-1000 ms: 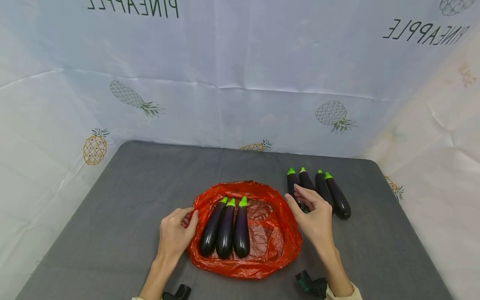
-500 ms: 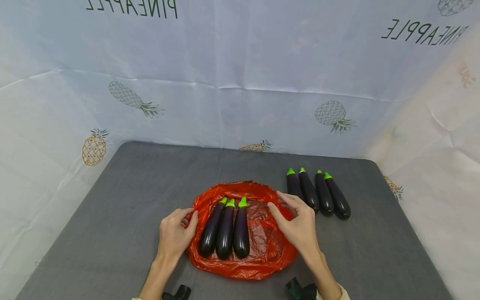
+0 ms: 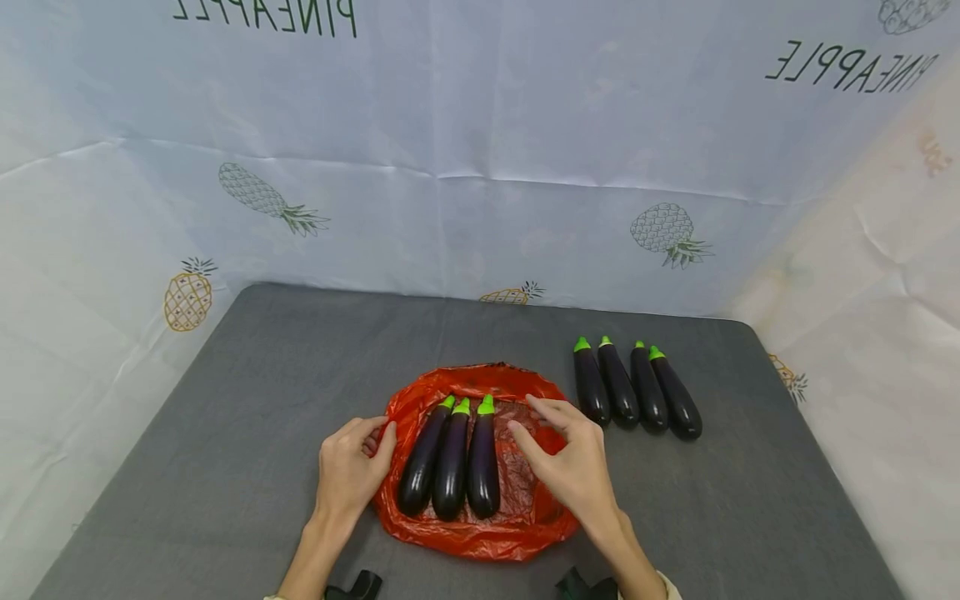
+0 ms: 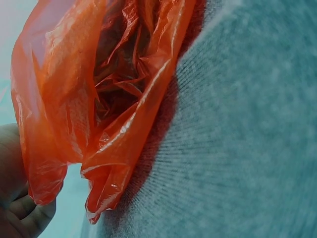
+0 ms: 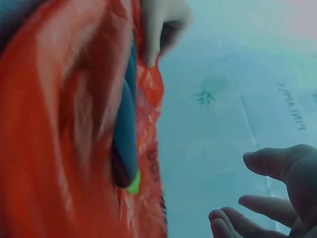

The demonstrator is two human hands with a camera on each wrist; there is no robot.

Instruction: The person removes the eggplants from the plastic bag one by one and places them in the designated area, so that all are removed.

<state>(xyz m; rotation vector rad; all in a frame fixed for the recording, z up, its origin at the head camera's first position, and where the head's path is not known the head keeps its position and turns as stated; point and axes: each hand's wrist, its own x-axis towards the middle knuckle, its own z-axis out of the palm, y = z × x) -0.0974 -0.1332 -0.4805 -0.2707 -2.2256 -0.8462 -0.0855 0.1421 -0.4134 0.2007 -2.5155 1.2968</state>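
Note:
A red plastic bag lies spread on the grey table, its rim forming a wide ring. Inside its left half, three dark purple eggplants with bright green caps lie side by side. At the bag's left rim my left hand pinches the plastic between thumb and fingers; the left wrist view shows the folds of the red bag at the fingers. My right hand hovers over the bag's right side, thumb and fingers apart with nothing between them. In the right wrist view a green-capped eggplant shows inside the bag.
Several more eggplants lie in a row on the grey table, right of and beyond the bag. A pale cloth printed with pineapples hangs behind the table.
My right hand has moved left from beside the row of loose eggplants to above the bag, its fingers remaining apart. The left hand stays at the rim, and the eggplants have not moved.

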